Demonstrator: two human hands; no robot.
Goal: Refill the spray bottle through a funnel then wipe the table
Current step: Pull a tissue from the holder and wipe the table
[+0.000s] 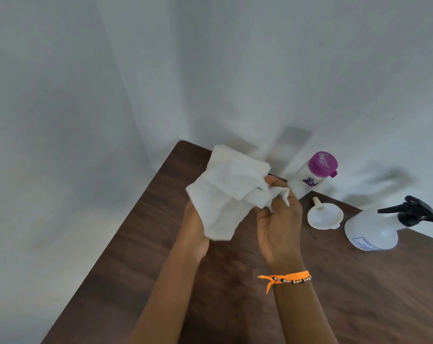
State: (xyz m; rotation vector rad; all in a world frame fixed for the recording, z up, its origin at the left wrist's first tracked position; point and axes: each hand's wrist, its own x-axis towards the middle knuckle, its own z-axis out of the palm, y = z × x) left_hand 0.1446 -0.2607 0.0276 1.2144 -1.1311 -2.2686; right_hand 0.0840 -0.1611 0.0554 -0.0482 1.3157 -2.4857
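Scene: A person stands at a dark wood counter (235, 281) in a grey-walled corner, both hands raised above it with a white cloth (225, 192) between them.

Step in hand: By the look of it, readying the cloth for the wipe; the spray bottle (377, 229) already wears its black trigger head, so the refill seems done.

Left hand: The left hand (194, 219) sits under the cloth, palm up and largely covered by it, fingers curled enough to carry the hanging bulk.

Right hand: The right hand (280, 219) pinches a bunched corner between thumb and fingertips, the rest of the hand loosely half closed; an orange thread bracelet (287, 278) circles the wrist.

Cloth: Held clear of the counter, partly folded, layered edges fanning at the top, one end drooping.

Doing it well: Fold it to a flat pad that fills the palm, tuck in loose corners so nothing drags, then press evenly and work in overlapping passes.

Task things: The spray bottle stands at the right edge of the counter; the white funnel (324, 216) lies just beside it, out of the neck.

Also there: A clear bottle with a purple cap (321, 167) stands behind the funnel against the wall.

Watch for: A trailing end could catch the funnel.
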